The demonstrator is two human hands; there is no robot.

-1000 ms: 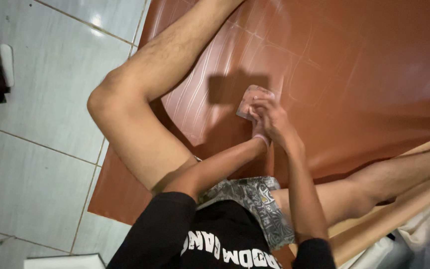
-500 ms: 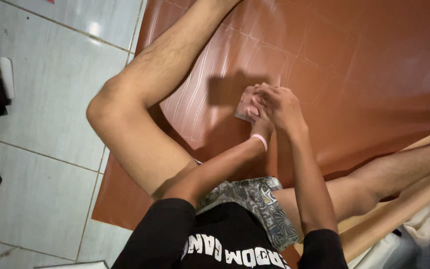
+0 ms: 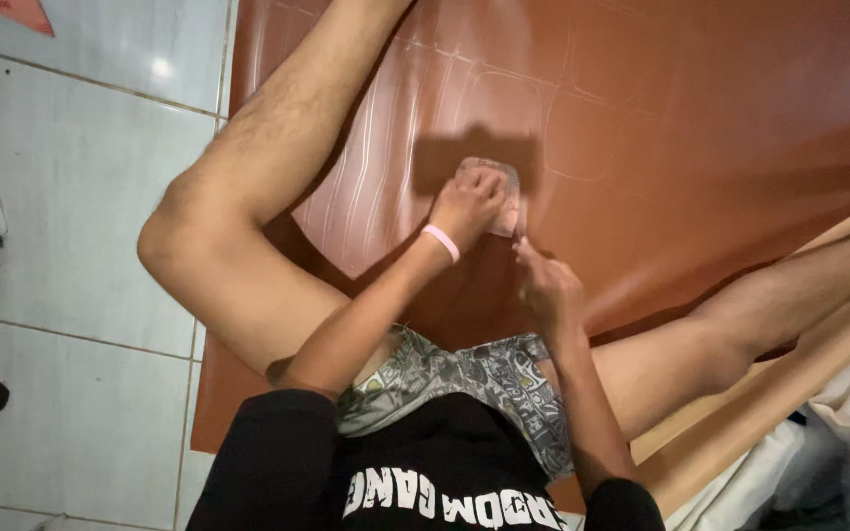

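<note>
A large brown leatherette sheet (image 3: 700,128) lies on the floor between my bare legs. A small pale pattern piece (image 3: 509,192) rests flat on it. My left hand (image 3: 466,204), with a pink wristband, presses down on that piece with curled fingers. My right hand (image 3: 543,285) is just below and to the right of the piece. Its fingers are pinched around what looks like a thin pen, with the tip at the piece's lower edge. Faint traced outlines show on the sheet around the piece.
White floor tiles (image 3: 71,197) lie to the left of the sheet. My left knee (image 3: 174,246) rises at the sheet's left edge, and my right leg (image 3: 769,305) stretches out to the right. Pale cloth or sheet material (image 3: 838,433) is bunched at the lower right. Dark objects sit at the far left edge.
My right hand has drawn back from on top of the piece to its lower right edge. My left hand stays pressed on the piece.
</note>
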